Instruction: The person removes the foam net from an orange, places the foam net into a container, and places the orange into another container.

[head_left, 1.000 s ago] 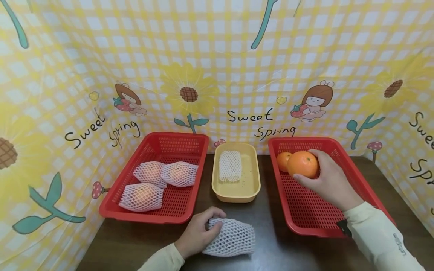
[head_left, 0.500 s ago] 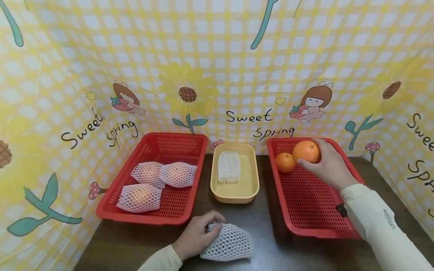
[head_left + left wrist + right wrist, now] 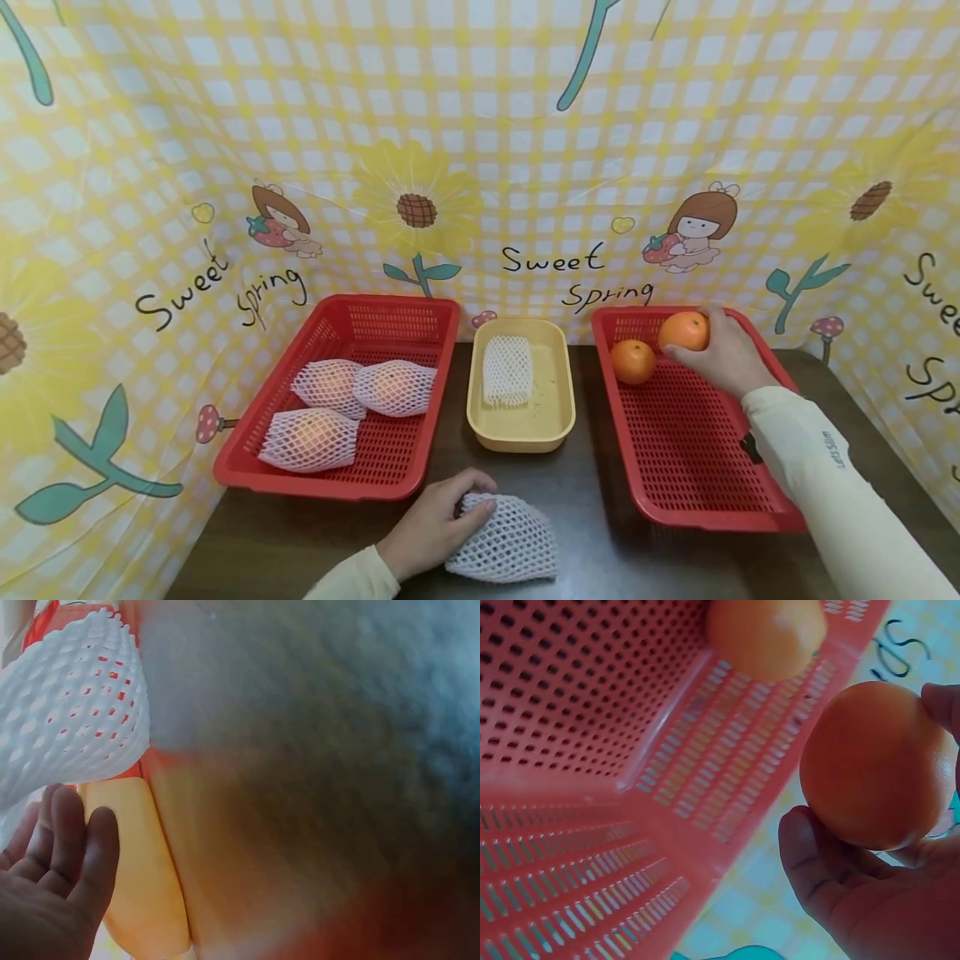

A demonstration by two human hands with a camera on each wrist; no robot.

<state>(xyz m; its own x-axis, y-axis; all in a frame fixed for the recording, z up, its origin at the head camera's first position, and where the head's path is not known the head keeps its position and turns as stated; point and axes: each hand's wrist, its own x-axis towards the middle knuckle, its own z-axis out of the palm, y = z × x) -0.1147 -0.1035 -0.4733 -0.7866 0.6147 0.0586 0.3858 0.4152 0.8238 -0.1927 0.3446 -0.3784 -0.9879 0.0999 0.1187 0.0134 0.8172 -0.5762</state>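
In the head view, my right hand grips an orange at the far end of the right red basket. The right wrist view shows fingers and thumb around the held orange. Another orange lies in that basket, to the left of the held one. My left hand holds a white foam fruit net low over the table's front, thumb on top near the net's left end. In the left wrist view the foam net looks hollow, with basket red showing through its mesh.
The left red basket holds three fruits in foam nets, one netted fruit nearest the front. A yellow tray stands between the baskets with a flat foam net in it. A patterned cloth hangs behind.
My right hand has carried the orange back and slightly right, uncovering the other orange in the basket. The left hand stays nearly in place with the foam net, which has tilted slightly.
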